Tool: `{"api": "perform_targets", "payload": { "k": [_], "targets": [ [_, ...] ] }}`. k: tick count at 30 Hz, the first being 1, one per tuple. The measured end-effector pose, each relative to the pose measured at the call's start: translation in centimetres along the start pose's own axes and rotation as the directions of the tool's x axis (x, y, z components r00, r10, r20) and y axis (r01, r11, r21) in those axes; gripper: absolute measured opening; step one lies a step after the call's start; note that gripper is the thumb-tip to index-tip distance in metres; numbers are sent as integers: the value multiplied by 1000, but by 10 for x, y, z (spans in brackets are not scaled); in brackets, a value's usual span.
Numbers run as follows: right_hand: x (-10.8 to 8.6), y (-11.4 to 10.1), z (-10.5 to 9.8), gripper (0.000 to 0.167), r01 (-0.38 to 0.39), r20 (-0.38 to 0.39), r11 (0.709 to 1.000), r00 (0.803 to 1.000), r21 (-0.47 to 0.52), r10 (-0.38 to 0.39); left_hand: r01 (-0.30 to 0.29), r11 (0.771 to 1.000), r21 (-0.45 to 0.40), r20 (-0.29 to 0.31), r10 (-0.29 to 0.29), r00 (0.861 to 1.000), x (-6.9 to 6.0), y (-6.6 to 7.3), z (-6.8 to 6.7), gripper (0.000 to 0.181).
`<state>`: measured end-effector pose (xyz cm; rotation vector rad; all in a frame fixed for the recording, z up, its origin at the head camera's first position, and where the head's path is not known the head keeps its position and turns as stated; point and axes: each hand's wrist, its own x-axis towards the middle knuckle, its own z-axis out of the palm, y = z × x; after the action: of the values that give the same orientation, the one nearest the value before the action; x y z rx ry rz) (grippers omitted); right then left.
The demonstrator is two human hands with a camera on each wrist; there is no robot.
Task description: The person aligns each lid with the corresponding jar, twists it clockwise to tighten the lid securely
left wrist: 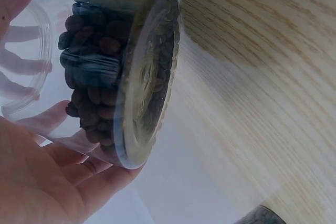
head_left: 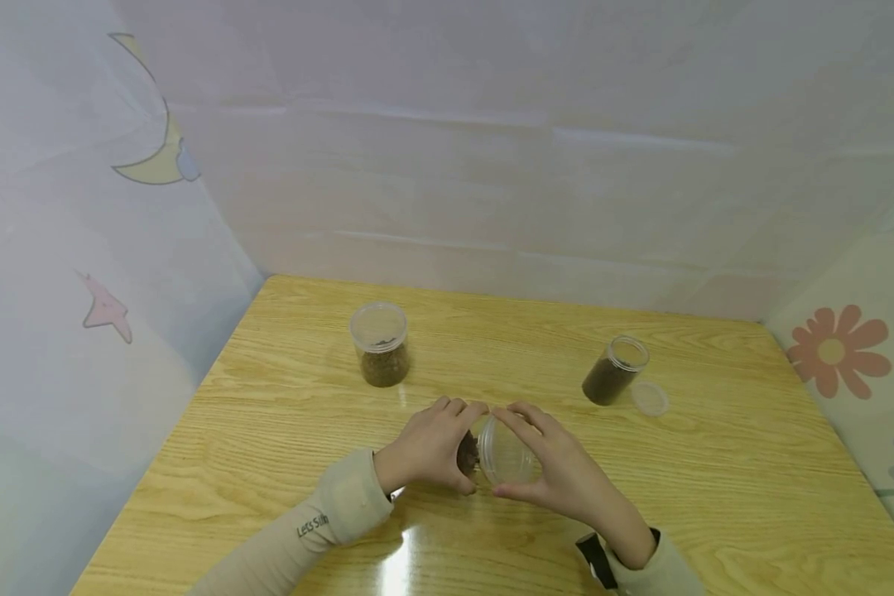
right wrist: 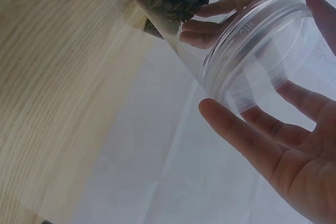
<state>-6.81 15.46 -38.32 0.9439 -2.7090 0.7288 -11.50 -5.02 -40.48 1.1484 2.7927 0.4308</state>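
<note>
Tilted on its side above the wooden table, a clear jar (left wrist: 100, 66) holds dark brown beans (left wrist: 94, 87) heaped toward its base. My left hand (head_left: 435, 447) grips the jar's wall, with the thumb on the near side and fingers around the far side, some seen through the plastic. The jar's mouth points right, toward my right hand (head_left: 555, 463). There, my thumb and fingers curve around the clear lid (right wrist: 262, 51) at the mouth. Whether the lid is fully seated on the threads, I cannot tell.
Behind my left hand stands a lidded jar (head_left: 382, 352) of brown material. To the right rear, an uncovered jar (head_left: 611, 377) holds dark contents, with its clear lid (head_left: 651, 398) lying beside it. The wooden table (head_left: 268, 430) meets printed cloth walls (head_left: 447, 190).
</note>
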Motion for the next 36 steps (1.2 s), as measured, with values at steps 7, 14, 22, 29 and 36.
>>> {"api": "perform_targets", "payload": {
  "k": [7,14,22,29,36],
  "targets": [
    [0,0,0,85,-35,17,999,999,5,35,8,1000,-2,3,-8,1000,0,-1,0,95],
    [-1,0,-2,91,1,45,1000,999,7,-1,14,1000,-3,14,-14,1000,0,-1,0,96],
    [-2,7,0,94,82,59,996,995,30,-84,18,1000,-11,25,-18,1000,0,0,-1,97],
    [-1,7,1,91,99,41,995,994,20,-100,19,1000,-6,24,-18,1000,0,0,-2,97],
    [0,7,2,93,88,38,996,995,20,-89,32,999,-10,22,-32,999,0,1,-2,97]
  ]
}}
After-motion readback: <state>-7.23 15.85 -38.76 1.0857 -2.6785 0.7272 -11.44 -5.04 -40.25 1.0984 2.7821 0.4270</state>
